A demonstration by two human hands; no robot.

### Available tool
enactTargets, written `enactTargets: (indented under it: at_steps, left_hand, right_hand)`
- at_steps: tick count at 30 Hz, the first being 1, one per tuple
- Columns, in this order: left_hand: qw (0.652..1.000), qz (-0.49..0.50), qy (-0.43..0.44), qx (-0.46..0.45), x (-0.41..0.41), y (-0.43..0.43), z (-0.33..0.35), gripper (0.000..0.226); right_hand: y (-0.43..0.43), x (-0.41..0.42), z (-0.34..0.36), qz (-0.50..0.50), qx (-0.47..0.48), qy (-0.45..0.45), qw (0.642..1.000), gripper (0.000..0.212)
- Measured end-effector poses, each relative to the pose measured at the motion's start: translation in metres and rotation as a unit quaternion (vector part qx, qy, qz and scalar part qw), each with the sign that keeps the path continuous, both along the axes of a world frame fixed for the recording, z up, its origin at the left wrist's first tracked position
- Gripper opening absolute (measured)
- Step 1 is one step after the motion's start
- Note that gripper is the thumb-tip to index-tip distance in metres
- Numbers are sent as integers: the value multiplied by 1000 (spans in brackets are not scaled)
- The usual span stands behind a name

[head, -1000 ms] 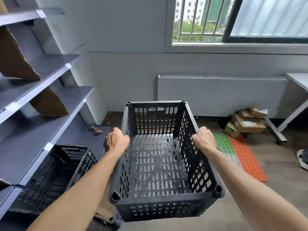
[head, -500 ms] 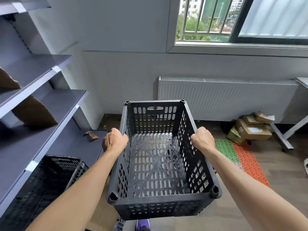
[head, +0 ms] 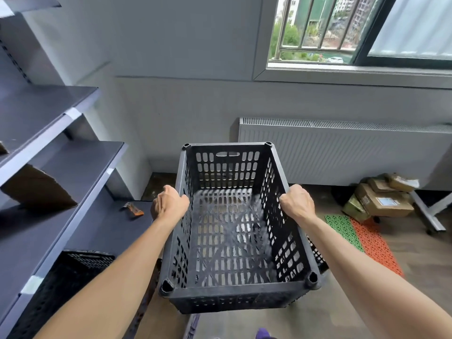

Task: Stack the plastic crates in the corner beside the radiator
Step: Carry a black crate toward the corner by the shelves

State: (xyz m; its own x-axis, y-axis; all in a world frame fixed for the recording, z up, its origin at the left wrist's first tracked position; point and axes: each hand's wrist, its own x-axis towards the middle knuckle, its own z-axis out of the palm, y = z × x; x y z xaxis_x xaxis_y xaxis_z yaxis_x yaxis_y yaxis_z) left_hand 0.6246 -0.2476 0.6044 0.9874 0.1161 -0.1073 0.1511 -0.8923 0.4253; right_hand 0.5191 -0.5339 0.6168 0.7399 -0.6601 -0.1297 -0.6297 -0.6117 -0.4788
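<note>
We've stepped closer to the radiator (head: pixel 342 152), left hand (head: pixel 170 204) and right hand (head: pixel 297 204) both curled over the side rims of the crate (head: pixel 232 298), carried mid-air short of the corner; nothing stacked yet.

Forearms bare down to the left hand (head: pixel 170 204) and right hand (head: pixel 297 203); a purple shoe (head: pixel 263 334) below

Past the crate (head: pixel 232 299) gripped by the left hand (head: pixel 170 204) and right hand (head: pixel 297 204), bare floor (head: pixel 160 185) lies open between the shelf unit (head: pixel 80 165) at left and the radiator (head: pixel 342 152) at right; cardboard boxes (head: pixel 384 201) and plastic mats (head: pixel 367 238) crowd the floor farther right.
</note>
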Motion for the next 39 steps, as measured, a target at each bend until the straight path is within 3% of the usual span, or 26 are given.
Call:
enactTargets:
  at_steps: [11,24,29,32,39]
  left_hand:
    - [998,61,21,-1,93,-46,-26,27]
    - [987,152,40,-20,182,-110,-29,26]
    - [985,163,44,-28,223,-113,-32,37]
    - [984,169,57,-26,250,-107,-37,33]
    - [982,171,78,-8,335,-88,-55,25]
  right_hand:
    - [-59,121,-22,76,14,14,997,3]
    - [-132,264,-18,165,10,-8,986,23]
    - [-138,311,-26,158,29,-11,987,8]
    - [-134,342,-35,162,37,-10,986,15]
    - [-111,430,-54,179,-4,16,984,9]
